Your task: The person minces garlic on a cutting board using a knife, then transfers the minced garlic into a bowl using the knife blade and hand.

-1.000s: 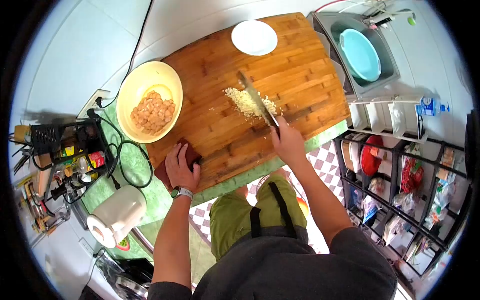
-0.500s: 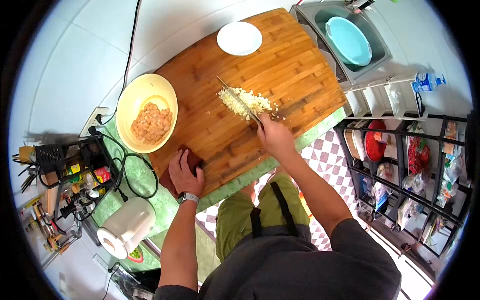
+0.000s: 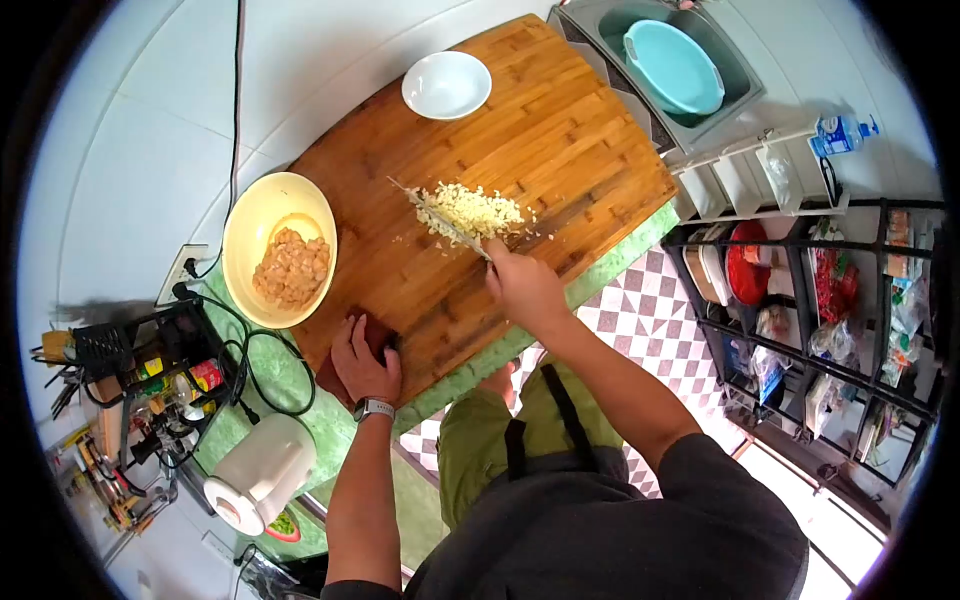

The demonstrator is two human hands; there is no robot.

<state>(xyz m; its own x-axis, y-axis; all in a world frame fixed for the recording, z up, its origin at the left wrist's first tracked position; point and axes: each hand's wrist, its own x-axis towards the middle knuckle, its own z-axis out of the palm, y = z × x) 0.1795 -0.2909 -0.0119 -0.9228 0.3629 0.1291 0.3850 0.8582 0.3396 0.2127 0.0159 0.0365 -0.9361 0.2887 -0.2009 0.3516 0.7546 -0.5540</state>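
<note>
My right hand [image 3: 525, 287] is closed around the handle of a kitchen knife [image 3: 438, 217]. The blade lies along the near left side of a pile of minced garlic-like pale bits [image 3: 482, 212], low over the wooden cutting board [image 3: 430, 300]. At the board's near left corner, my left hand [image 3: 366, 366] lies flat with fingers extended on a folded dark red cloth [image 3: 379, 334], partly covering it. Beyond the left hand stands a pale yellow bowl [image 3: 307, 196] with small chunks of raw meat [image 3: 292, 268], probably chicken.
An empty white bowl [image 3: 447, 86] sits on the board's far edge. At the upper right, a sink [image 3: 748, 72] holds a light blue basin [image 3: 675, 68]. A white electric kettle [image 3: 262, 470] and black cables [image 3: 248, 345] occupy the left counter. A black rack [image 3: 800, 365] stands right.
The whole view has shifted slightly. Relative to the board, the knife has moved a little left and nearer to me, off the middle of the pile. My left hand stays on the cloth.
</note>
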